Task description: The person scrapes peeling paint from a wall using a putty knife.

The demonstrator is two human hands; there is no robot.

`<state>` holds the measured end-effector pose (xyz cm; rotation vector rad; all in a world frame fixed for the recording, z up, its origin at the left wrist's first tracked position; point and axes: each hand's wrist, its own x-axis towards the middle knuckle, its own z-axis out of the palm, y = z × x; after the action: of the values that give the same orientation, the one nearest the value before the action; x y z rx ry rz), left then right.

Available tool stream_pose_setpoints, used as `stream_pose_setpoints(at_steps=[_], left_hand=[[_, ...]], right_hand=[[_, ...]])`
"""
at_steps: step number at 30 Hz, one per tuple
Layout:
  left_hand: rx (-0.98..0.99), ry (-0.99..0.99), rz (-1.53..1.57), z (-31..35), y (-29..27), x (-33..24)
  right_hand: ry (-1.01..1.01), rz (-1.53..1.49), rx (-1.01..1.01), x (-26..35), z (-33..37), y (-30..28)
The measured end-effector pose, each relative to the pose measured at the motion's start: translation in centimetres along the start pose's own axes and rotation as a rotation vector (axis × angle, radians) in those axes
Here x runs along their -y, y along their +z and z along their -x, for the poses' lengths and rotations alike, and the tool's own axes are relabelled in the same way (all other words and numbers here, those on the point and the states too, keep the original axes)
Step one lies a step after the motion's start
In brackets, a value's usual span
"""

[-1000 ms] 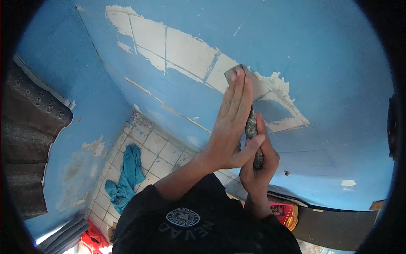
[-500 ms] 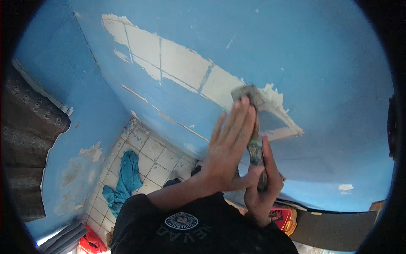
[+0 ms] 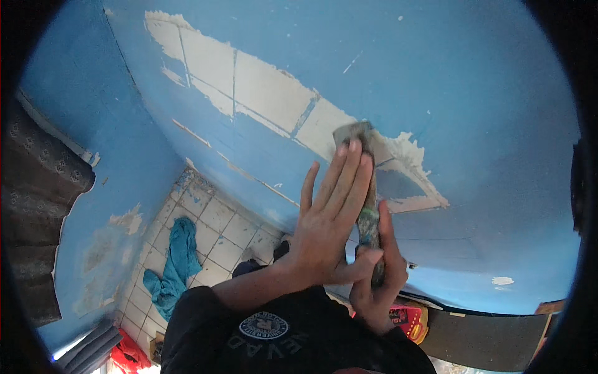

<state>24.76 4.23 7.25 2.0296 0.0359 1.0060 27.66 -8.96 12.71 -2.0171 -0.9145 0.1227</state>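
Note:
A paint scraper (image 3: 367, 227) with a worn, paint-stained handle lies against the blue wall (image 3: 473, 112). My right hand (image 3: 386, 268) is wrapped round its handle, index finger stretched along the side. My left hand (image 3: 327, 230) lies flat over the scraper's neck, its fingers long and their tips just behind the blade (image 3: 353, 132). That blade rests on a long bare patch of white tiles (image 3: 268, 87), where the blue paint has come off with ragged edges. Right of the blade, a blue piece (image 3: 398, 184) remains inside the patch.
A teal cloth (image 3: 177, 262) lies on the tiled floor (image 3: 218, 215) at lower left, with blue flakes about. A dark curtain (image 3: 37, 218) hangs at the left wall. Something red (image 3: 128, 352) lies below it. A red and yellow object (image 3: 408, 321) and a dark surface (image 3: 486, 340) stand at lower right.
The scraper and both hands have shifted slightly left along the wall. The left hand's little finger has spread further from the others. The whole view has moved a little.

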Motion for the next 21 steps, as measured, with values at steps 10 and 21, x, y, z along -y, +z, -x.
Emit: stream_pose_setpoints(at_steps=[10, 21], left_hand=[[0.065, -0.035, -0.080, -0.1, 0.5, 0.3], [-0.048, 0.030, -0.063, -0.4, 1.0, 0.2]], right_hand=[[-0.034, -0.004, -0.022, -0.1, 0.3, 0.1], [-0.184, -0.074, -0.070, -0.8, -0.2, -0.1]])
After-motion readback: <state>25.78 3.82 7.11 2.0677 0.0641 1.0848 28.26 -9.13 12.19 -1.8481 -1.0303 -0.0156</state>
